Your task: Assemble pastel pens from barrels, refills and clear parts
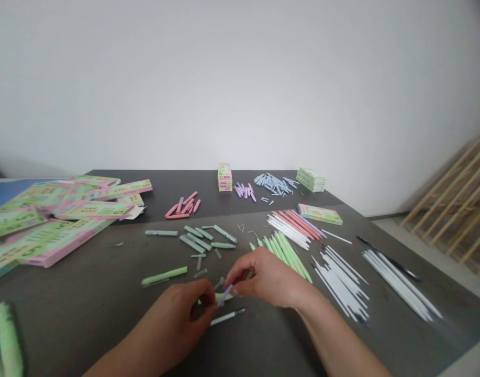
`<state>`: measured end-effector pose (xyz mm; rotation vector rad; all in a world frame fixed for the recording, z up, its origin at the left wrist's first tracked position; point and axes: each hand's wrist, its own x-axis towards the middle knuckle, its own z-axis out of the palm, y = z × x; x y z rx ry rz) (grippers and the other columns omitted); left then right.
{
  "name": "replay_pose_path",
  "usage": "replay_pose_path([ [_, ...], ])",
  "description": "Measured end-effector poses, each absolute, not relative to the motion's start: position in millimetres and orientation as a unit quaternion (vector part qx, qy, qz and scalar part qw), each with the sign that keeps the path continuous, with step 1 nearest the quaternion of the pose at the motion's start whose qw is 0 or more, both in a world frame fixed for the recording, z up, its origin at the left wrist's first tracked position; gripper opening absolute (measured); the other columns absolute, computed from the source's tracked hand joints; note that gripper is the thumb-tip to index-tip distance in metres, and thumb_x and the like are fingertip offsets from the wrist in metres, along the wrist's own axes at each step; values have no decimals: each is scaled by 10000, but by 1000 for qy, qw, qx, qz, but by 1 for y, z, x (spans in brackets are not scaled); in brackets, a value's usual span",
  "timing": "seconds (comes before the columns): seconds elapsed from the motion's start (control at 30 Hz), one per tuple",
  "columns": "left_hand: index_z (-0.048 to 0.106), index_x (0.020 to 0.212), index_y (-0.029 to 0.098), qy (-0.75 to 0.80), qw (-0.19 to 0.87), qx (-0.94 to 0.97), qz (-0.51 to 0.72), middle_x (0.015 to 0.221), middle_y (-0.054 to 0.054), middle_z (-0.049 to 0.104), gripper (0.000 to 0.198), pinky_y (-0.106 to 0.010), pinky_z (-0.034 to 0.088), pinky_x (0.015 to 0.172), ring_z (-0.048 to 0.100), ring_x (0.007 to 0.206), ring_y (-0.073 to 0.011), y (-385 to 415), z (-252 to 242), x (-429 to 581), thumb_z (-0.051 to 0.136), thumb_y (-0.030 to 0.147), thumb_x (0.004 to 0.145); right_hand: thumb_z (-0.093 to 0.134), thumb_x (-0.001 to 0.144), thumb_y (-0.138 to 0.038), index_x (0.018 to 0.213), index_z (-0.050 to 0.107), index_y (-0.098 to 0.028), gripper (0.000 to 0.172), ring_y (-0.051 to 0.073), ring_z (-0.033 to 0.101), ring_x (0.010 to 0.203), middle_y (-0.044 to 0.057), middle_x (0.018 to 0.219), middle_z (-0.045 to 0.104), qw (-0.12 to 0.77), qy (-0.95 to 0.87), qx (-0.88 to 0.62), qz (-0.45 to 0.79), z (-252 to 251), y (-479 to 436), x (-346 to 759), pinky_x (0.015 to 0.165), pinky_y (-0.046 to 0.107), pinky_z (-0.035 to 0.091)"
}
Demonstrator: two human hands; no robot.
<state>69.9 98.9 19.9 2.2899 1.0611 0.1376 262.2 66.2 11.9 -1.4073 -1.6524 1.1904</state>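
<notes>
My left hand [180, 317] and my right hand [269, 277] meet low over the middle of the table. Both are closed in a pinch on a small pale lilac plastic piece [225, 295], which is partly covered by the fingertips. Partly hidden behind the left fingers lies a light green pen part [226, 297]. Just in front is a white pen refill [224, 318] with a dark tip. A light green pen barrel [165, 276] rests beyond my left hand. Clear plastic bits [200, 273] are scattered close to the fingers.
Dull green pen parts [196, 241] and pink ones [182, 208] lie further back. Bright green barrels [285, 251] and white refills [342, 283] spread to the right. Printed boxes [63, 225] heap on the left. Lilac [245, 190] and blue parts [275, 183] are at the back.
</notes>
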Motion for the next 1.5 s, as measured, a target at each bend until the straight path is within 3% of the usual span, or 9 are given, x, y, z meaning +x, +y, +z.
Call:
replay_pose_path([
  [0.2,585,728,182,413,376,819,132,568,37,521,211,-197,305,477,437,520,-109,106,21,62,488,361,784,623,722,-153,780,713,-172,109,135,604,681,22,737,678,416,-631,-529,386,31,57,254,605,220,444],
  [0.4,598,736,177,423,391,805,143,553,42,496,233,-196,290,471,403,505,-100,106,25,59,493,380,780,617,735,-110,787,708,-155,114,132,597,701,32,776,668,448,-639,-524,341,37,55,250,606,223,438],
  [0.9,622,760,196,440,340,810,186,547,34,532,255,-198,314,472,443,505,-109,109,21,55,497,416,787,639,749,-96,801,714,-183,125,124,604,714,16,762,670,498,-668,-481,272,32,55,242,634,220,451],
  [1.5,632,825,218,393,291,848,205,609,29,589,239,-189,365,498,506,534,-108,104,26,52,457,380,841,634,763,-132,791,724,-204,118,136,625,710,23,754,686,501,-662,-483,278,27,58,231,645,231,473],
])
